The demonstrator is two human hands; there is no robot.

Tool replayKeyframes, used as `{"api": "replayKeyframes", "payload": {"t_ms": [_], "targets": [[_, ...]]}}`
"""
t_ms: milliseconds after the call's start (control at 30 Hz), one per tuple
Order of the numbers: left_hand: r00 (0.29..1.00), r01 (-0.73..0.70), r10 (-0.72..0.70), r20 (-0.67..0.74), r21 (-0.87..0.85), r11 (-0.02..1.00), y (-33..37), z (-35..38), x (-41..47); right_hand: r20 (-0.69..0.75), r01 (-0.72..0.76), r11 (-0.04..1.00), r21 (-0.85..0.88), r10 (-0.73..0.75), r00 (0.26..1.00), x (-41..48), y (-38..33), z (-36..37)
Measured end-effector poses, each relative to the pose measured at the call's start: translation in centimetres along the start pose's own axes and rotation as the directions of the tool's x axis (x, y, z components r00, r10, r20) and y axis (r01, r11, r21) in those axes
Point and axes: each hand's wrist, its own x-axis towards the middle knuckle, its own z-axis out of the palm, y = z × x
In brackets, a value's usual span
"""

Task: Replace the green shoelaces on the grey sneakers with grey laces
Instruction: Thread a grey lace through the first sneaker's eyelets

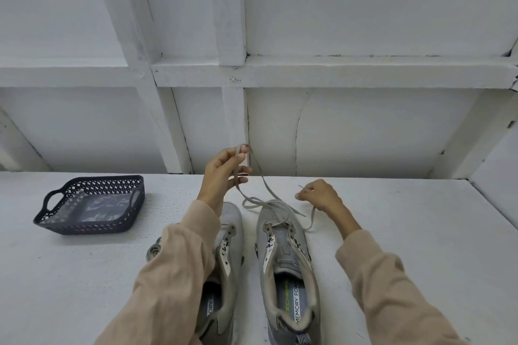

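Note:
Two grey sneakers stand side by side on the white table, toes pointing away from me. The right sneaker [286, 255] has a grey lace [263, 190] threaded through its frontmost eyelets only. My left hand [224, 171] is raised above the toes and pinches one end of that lace between thumb and fingers. To the right of the toe, my right hand [319, 194] pinches the other end low over the table. The left sneaker [229, 232] has bare eyelets and is partly hidden under my left sleeve. No green lace is visible.
A dark perforated basket [89, 204] with handles sits at the left of the table, holding something shiny like a plastic bag. A rolled grey lace [153, 251] lies beside the left sneaker. A white panelled wall rises behind the table's far edge.

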Motion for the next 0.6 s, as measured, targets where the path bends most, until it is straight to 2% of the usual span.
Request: {"api": "replayKeyframes", "payload": {"t_ms": [200, 300, 500, 600], "targets": [[0.993, -0.055, 0.061, 0.105, -0.060, 0.997, 1.4, 1.0, 0.1, 0.048, 0.103, 0.992, -0.076, -0.100, 0.994, 0.0, -1.0, 2.3], [0.988, -0.062, 0.068, 0.139, -0.043, 0.997, 1.5, 1.2, 0.1, 0.046, 0.097, 0.989, -0.113, -0.092, 0.995, 0.4, -0.7, 3.4], [0.995, -0.041, 0.037, 0.088, 0.040, 0.998, 1.1, 0.2, 0.0, -0.134, 0.123, 0.976, -0.182, -0.148, 0.980, -0.6, 0.0, 4.0], [0.998, 0.055, -0.059, 0.015, 0.209, 0.976, 0.3, -0.9, 0.7, -0.192, 0.131, 0.986, -0.105, -0.149, 0.970, -0.5, -0.2, 3.5]]}}
